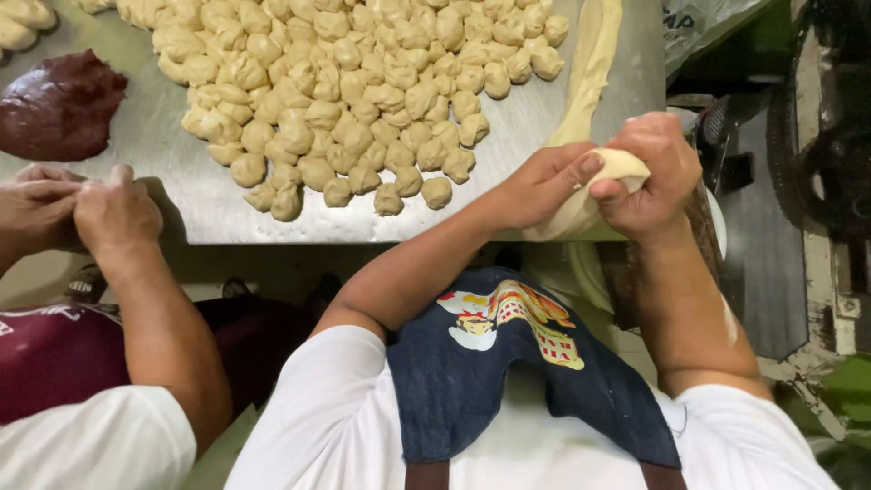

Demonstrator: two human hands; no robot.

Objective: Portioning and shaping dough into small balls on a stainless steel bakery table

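1. The right hand (pixel 649 172) is closed around the end of the dough rope (pixel 590 68) at the near edge of the metal table (pixel 163 154), fist curled and wrist bent inward.
2. The left hand (pixel 544 181) pinches the same dough end with thumb and fingertips, touching the right hand; its forearm crosses the denim apron (pixel 508 363).
3. To do this well, I judge 1 firm squeeze and a clean twist should part an even lump, with the rope kept slack, not stretched.
4. The rope runs away up the table's right side.
5. Further off lies the heap of dough pieces (pixel 354 82), about the same size each.
6. At far left, a co-worker's hands (pixel 73 209) press together near dark red-brown paste (pixel 59 104).
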